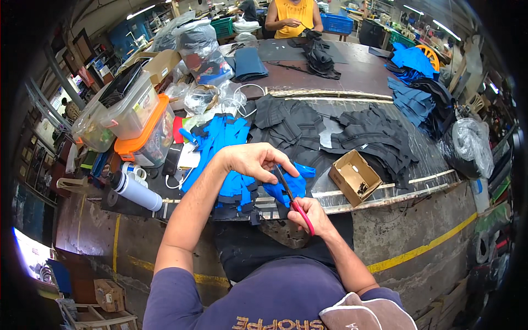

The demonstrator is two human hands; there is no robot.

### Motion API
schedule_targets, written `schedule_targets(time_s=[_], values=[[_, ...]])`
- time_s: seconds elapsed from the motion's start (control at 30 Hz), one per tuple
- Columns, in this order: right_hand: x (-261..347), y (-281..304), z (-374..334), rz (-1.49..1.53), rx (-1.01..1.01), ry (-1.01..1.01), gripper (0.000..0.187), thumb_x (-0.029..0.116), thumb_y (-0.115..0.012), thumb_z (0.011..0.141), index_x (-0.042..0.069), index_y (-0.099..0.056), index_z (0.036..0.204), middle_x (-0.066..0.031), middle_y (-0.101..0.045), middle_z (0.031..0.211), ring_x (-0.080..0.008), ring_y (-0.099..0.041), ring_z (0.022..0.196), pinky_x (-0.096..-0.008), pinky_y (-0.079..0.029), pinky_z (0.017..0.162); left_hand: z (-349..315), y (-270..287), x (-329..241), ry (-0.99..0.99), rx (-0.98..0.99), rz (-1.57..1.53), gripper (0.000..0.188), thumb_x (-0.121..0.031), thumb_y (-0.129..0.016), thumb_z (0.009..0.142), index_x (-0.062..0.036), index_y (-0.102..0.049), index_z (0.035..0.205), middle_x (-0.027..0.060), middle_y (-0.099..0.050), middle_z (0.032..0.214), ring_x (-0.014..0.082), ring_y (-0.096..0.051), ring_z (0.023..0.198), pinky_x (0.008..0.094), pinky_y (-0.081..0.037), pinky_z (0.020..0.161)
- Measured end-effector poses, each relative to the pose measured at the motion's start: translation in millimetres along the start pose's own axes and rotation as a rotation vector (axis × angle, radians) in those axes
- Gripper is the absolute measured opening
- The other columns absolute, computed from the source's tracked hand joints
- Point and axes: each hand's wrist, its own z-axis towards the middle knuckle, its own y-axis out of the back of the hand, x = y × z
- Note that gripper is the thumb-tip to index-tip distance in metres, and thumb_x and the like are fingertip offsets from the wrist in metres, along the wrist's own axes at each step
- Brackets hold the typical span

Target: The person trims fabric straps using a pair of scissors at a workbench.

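Observation:
My right hand (pixel 313 215) is wrapped round the red handles of a pair of scissors (pixel 302 213). Their dark blades point up and away, reaching the fingers of my left hand (pixel 263 162). That left hand is curled with thumb and forefinger close together, gripping a piece of blue fabric (pixel 278 192) that shows below and to the right of the fingers. Exactly where the blades meet the cloth is hidden. Just left of the hands, a pile of blue fabric strips (pixel 220 151) with dark ends spreads over the table's near edge. Black fabric pieces (pixel 286 124) lie stacked beyond.
An open cardboard box (pixel 355 177) with small dark bits sits to the right. A light-coloured bottle (pixel 136 191) and orange-lidded plastic boxes (pixel 146 137) stand left. More black pieces (pixel 379 137) lie behind the box. Across the table, a person in yellow (pixel 294 17) handles dark material.

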Motion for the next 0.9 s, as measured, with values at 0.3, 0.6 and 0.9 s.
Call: schedule_targets(time_s=[0.3, 0.6, 0.9], values=[[0.3, -2.5, 0.8, 0.071, -0.087, 0.098, 0.030, 0.018, -0.087, 0.084, 0.009, -0.058, 0.081, 0.0052, -0.056, 0.065, -0.0016, -0.050, 0.054, -0.0201, -0.038, 0.048, -3.9, 1.6, -1.7, 0.027, -0.054, -0.119, 0.074, -0.003, -0.077, 0.085, -0.0056, -0.047, 0.153, 0.0044, -0.066, 0.119, 0.0004, -0.047, 0.077, 0.0183, -0.043, 0.067], [14.5, -8.3, 44.4, 0.259, -0.299, 0.315, 0.027, 0.005, -0.085, 0.083, 0.008, -0.059, 0.090, -0.0006, -0.069, 0.082, -0.0022, -0.057, 0.061, -0.0199, -0.043, 0.051, 10.0, -19.6, 13.2, -0.173, -0.217, -0.300, 0.085, -0.003, -0.077, 0.087, -0.0062, -0.032, 0.159, 0.0082, -0.064, 0.120, 0.0031, -0.057, 0.089, 0.0182, -0.049, 0.078], [36.8, 2.8, 63.3, 0.330, -0.360, 0.359, 0.024, 0.003, -0.081, 0.084, 0.007, -0.059, 0.091, -0.0008, -0.066, 0.077, -0.0056, -0.058, 0.057, -0.0206, -0.043, 0.048, 24.7, -71.9, 64.1, -0.186, -0.982, -0.517, 0.018, -0.024, -0.070, 0.097, -0.0057, -0.070, 0.096, -0.0036, -0.067, 0.086, 0.0035, -0.057, 0.077, 0.0220, -0.044, 0.068]])
